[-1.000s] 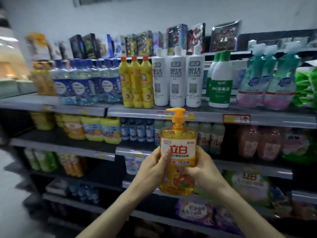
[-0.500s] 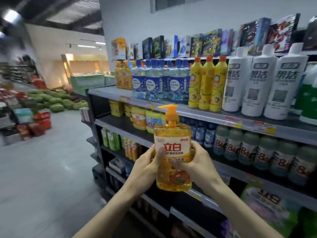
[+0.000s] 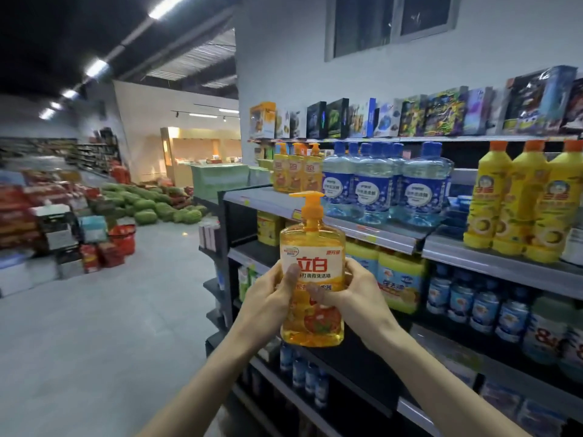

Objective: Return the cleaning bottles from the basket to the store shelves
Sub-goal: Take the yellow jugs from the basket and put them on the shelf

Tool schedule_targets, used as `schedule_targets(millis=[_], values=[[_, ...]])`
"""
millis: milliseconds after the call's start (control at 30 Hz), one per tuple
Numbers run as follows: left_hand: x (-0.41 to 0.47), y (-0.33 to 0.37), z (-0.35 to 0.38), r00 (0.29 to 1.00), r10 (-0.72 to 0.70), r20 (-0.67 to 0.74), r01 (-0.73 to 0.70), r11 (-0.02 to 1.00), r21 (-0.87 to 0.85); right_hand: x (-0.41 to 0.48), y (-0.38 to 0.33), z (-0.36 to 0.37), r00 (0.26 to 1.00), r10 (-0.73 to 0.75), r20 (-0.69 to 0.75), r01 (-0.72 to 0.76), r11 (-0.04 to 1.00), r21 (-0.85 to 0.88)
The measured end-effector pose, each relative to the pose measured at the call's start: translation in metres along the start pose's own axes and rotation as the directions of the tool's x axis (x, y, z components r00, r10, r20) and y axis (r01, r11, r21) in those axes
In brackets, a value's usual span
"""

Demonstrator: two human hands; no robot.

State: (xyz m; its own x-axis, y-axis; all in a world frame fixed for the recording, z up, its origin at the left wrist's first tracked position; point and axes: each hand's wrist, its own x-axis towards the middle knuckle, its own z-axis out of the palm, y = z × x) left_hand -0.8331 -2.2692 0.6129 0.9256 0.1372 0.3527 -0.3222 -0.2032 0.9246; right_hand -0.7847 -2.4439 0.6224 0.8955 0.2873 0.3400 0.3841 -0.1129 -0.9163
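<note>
Fingers (image 3: pixel 291 274) of my left hand (image 3: pixel 268 299) and right hand (image 3: pixel 358 294) grip the orange plastic pump bottle (image 3: pixel 312 244) upright, label toward me, likely for matching shelved orange bottles (image 3: pixel 295 171).

Watermelon pile (image 3: pixel 151 206) far back left; toy boxes (image 3: pixel 441 116) in row below window (image 3: pixel 391 23).

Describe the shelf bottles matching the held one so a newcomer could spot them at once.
On the tall shelving unit at right, take the shelf just under the colourful boxes. At its far left end stand three orange pump bottles. Unlike the blue-capped clear bottles beside them, they have orange pump heads and the same red-character label as the held bottle.
</note>
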Motion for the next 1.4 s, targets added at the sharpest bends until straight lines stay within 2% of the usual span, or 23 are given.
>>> schedule_targets(millis=[367,600,800,933,1167,1400], values=[[0.104,-0.048,-0.077,1.000,0.001,-0.027,0.000,0.999,0.041,0.124,0.028,0.066,0.995,-0.061,0.082,0.067,0.995,-0.070],[0.209,-0.085,-0.097,0.991,-0.013,-0.132,0.018,0.999,0.035,0.247,0.050,0.079,0.972,-0.118,0.202,0.154,0.973,-0.171],[0.314,-0.090,-0.126,0.982,0.091,-0.166,-0.069,0.989,0.130,0.363,0.050,0.088,0.942,-0.196,0.274,0.257,0.944,-0.206],[0.369,-0.096,-0.141,0.974,0.146,-0.172,-0.126,0.985,0.119,0.424,0.051,0.097,0.923,-0.273,0.273,0.337,0.914,-0.226],[0.456,-0.113,-0.170,0.949,0.253,-0.187,-0.236,0.965,0.112,0.509,0.057,0.119,0.924,-0.333,0.188,0.374,0.890,-0.261],[0.544,-0.139,-0.205,0.930,0.362,-0.062,-0.362,0.932,0.014,0.579,0.068,0.142,0.934,-0.345,0.095,0.353,0.847,-0.397]])
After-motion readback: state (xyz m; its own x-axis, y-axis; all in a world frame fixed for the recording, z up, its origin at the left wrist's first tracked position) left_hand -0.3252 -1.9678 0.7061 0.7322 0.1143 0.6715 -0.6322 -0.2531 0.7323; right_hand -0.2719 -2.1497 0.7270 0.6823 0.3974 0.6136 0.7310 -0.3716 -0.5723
